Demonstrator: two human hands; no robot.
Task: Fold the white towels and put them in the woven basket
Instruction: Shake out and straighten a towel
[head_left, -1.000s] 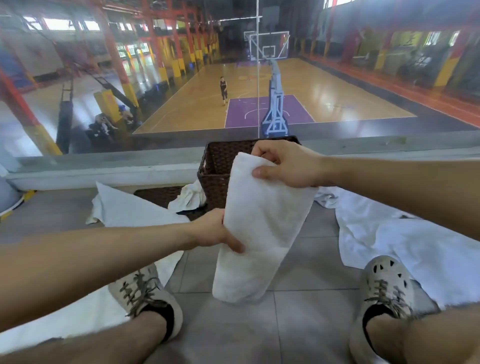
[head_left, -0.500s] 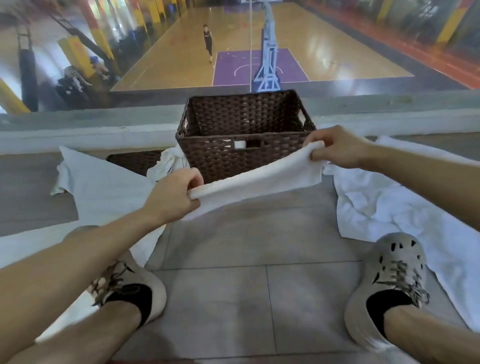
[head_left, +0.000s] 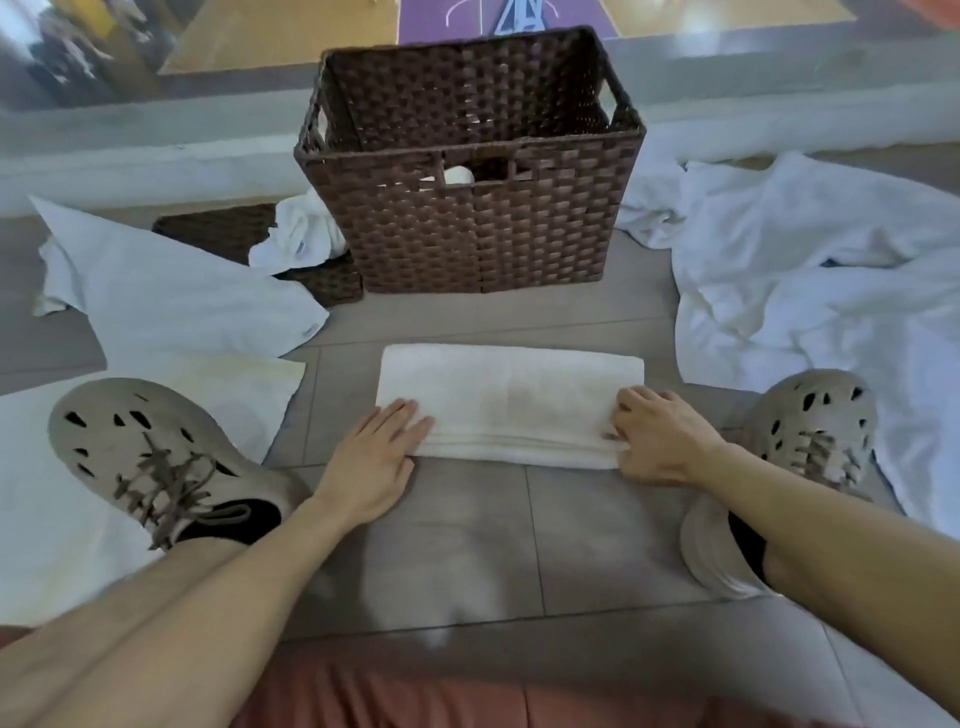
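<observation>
A folded white towel (head_left: 509, 400) lies flat on the grey floor tiles between my feet, its long side running left to right. My left hand (head_left: 379, 457) rests flat on its near left corner with straight fingers. My right hand (head_left: 660, 441) has curled fingers over the near right corner and pinches the layered edge. The dark brown woven basket (head_left: 467, 234) stands upright just beyond the towel. Something white shows through the basket's front handle hole.
Loose white towels lie spread on the floor at the left (head_left: 171, 296) and right (head_left: 805, 291). A crumpled towel (head_left: 301, 234) sits on a flat woven lid (head_left: 218, 234) left of the basket. My shoes (head_left: 150, 452) (head_left: 810, 431) flank the folded towel. A low ledge runs behind the basket.
The towel hung from my raised right hand, then was stretched between both hands. Now it lies folded on the floor with both hands on its near edge, and my view has tilted down.
</observation>
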